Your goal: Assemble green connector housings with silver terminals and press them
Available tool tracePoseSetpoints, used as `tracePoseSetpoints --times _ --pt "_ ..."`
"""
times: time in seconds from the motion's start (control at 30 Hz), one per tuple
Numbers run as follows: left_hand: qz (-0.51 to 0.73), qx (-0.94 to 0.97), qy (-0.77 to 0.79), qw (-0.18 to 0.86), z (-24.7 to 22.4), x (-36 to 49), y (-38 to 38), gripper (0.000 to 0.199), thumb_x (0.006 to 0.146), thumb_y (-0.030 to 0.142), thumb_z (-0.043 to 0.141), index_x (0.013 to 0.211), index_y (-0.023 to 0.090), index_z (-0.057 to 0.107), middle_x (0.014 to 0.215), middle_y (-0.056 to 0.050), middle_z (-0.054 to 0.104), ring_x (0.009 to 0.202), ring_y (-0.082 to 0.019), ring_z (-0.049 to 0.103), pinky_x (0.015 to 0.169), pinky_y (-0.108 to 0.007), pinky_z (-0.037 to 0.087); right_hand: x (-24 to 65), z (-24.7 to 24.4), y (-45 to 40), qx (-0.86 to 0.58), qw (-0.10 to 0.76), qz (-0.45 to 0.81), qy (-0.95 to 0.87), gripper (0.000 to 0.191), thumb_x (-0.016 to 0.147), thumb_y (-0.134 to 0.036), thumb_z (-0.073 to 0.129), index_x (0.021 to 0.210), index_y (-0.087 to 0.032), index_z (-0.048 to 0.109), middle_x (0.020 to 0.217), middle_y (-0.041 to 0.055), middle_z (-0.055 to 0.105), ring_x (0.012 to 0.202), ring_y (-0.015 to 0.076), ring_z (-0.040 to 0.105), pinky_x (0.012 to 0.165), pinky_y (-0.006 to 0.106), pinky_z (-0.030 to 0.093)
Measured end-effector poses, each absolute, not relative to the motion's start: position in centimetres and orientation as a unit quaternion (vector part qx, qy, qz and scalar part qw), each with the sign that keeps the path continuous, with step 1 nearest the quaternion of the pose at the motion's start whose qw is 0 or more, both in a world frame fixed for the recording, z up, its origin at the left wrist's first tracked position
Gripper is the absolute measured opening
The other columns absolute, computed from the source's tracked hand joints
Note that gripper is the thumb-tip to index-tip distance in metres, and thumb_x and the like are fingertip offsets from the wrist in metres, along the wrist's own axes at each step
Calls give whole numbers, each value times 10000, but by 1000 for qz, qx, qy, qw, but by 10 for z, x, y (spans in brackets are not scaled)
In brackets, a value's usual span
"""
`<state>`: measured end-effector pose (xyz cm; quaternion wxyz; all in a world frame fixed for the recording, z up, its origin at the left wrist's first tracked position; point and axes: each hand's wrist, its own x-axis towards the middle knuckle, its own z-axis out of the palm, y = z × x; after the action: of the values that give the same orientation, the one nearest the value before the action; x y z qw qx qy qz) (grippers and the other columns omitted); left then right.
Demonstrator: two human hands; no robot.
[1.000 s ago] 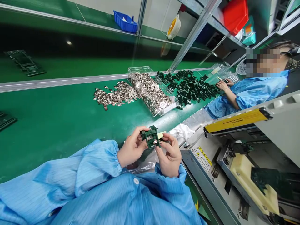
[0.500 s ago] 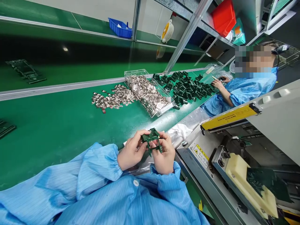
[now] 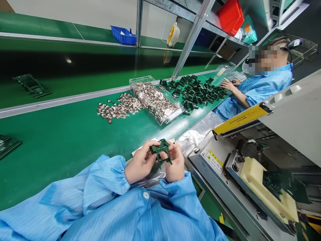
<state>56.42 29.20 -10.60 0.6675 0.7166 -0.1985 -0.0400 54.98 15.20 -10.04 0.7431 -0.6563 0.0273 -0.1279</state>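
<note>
Pinching green board piece [image 3: 162, 145] from opposite sides, clamped between left hand [image 3: 139, 165] and right hand [image 3: 175, 165], near green bench [image 3: 75, 144]; could snap thin legs by twisting or pressing too hard, or drop it through shallow fingertip contact; holding hands close together, curled inward, roughly level

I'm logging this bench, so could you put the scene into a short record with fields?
Left hand: grips green circuit board
Right hand: grips the same board's other side
Clear plastic bin: full of small metallic parts
Loose metallic parts: spread left of the bin
Pile of green boards: right of the bin
Machine: at right, bears a yellow warning label
Co-worker: beyond the machine, hands near the boards
</note>
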Motion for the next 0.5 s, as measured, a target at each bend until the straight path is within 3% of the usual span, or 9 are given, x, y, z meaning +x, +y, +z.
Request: tracePoseSetpoints --times 0.1,0.2,0.27,0.4,0.5 --pt "-88 714 -185 670 -101 566 295 299 927 270 499 1217 215 450 834 -13 601 671 -134 609 585 -231 459 547 -97 141 -649 757 -74 -15 426 773 -305 774 1118 -241 532 1238 80 589 1080 229 587 875 343 501" --pt "-141 722 -205 645 -81 564 296 320 925 279 487 1235 215 440 912 -36 627 779 -164 630 671 -266 502 532 -82 119 -712 693 -60 -99 646 814 -288 737 1381 -296 427 1447 79 432 1272 265 454 952 379 463" --pt "-193 732 -255 601 -61 563 292 313 919 267 483 1226 217 454 927 -35 641 782 -164 628 677 -267 506 515 -68 102 -755 636 -88 -137 689 809 -268 743 1413 -319 416 1448 63 434 1306 276 419 1015 408 420" --pt "-321 667 -434 514 -17 580 256 471 897 310 549 1345 255 413 925 -17 677 750 -160 640 631 -246 504 461 -43 55 -776 588 -180 -144 577 804 -340 742 1334 -305 515 1283 76 569 1192 298 525 1018 465 436" --pt "-319 616 -554 460 6 598 192 573 841 352 647 1362 246 437 1150 -62 664 1028 -219 642 812 -302 535 404 -34 10 -769 554 -318 -10 571 772 -524 744 1258 -282 566 1183 94 618 1103 318 581 940 497 500"
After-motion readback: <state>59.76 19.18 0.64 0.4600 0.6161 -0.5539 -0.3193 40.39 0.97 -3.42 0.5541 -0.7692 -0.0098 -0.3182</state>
